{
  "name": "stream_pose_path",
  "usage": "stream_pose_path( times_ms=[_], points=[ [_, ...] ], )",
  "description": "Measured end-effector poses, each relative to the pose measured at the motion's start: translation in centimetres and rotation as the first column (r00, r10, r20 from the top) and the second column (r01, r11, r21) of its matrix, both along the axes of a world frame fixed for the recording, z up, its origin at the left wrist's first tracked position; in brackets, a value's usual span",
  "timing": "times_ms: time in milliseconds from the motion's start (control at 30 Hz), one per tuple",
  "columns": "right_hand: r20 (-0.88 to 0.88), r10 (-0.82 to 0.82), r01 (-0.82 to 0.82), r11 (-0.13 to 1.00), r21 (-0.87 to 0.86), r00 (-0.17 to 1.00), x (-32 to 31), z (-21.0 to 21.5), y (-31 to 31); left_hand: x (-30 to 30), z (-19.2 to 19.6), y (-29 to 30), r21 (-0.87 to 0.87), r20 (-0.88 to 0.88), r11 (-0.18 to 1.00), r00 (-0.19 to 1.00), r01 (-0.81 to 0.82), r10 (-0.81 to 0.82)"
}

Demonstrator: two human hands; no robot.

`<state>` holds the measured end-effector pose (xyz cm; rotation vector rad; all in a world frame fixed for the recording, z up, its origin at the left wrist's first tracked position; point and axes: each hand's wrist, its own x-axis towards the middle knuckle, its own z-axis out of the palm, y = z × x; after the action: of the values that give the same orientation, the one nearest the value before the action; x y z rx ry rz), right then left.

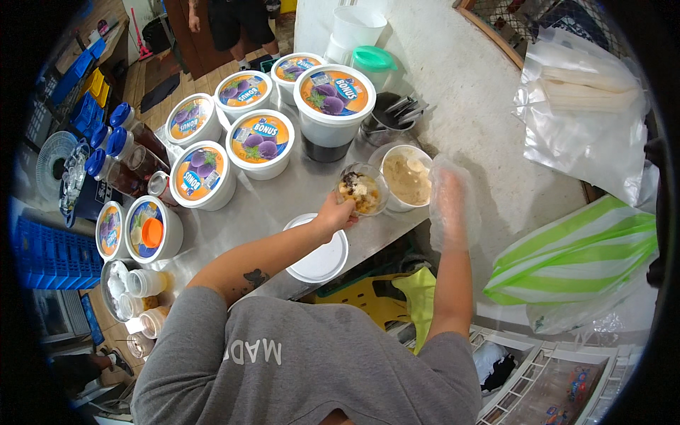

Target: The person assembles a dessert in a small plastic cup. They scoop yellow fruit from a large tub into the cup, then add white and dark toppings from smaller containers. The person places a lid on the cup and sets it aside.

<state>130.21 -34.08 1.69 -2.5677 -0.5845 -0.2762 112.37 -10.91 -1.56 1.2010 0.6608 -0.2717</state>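
My left hand (336,214) is closed on the near side of a clear plastic cup (363,189). Inside the cup lie yellowish pieces, dark bits and a pale lump. Right beside it stands a white tub (407,177) without its lid, holding a beige, creamy mass. My right hand (451,198), covered by a loose clear plastic glove, is at the tub's right rim. The crinkled plastic blurs its fingers, so their pose is unclear. A round white lid (316,248) lies on the metal table (244,219) below my left forearm.
Several lidded tubs (260,144) with orange and purple tops fill the table's far left. Blue-capped jars (131,152) of dark liquid stand beyond them. Utensils sit in a metal container (391,117) near the wall. Clear bags (581,106) and a green-striped bag (567,255) hang right.
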Motion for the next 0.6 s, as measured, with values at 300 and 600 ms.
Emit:
stream_pose_path(
  times_ms=[300,600],
  points=[
    [-0.005,0.157,-0.156,0.975,-0.158,0.988,1.2,-3.1,3.4,-0.3,-0.6,1.2,-0.024,0.032,1.0,0.999,-0.002,0.002],
    [-0.039,0.118,-0.122,0.985,-0.119,0.992,4.2,-4.2,-1.4,-0.2,0.4,0.6,-0.032,0.077,0.998,0.995,-0.061,0.063]
  ],
)
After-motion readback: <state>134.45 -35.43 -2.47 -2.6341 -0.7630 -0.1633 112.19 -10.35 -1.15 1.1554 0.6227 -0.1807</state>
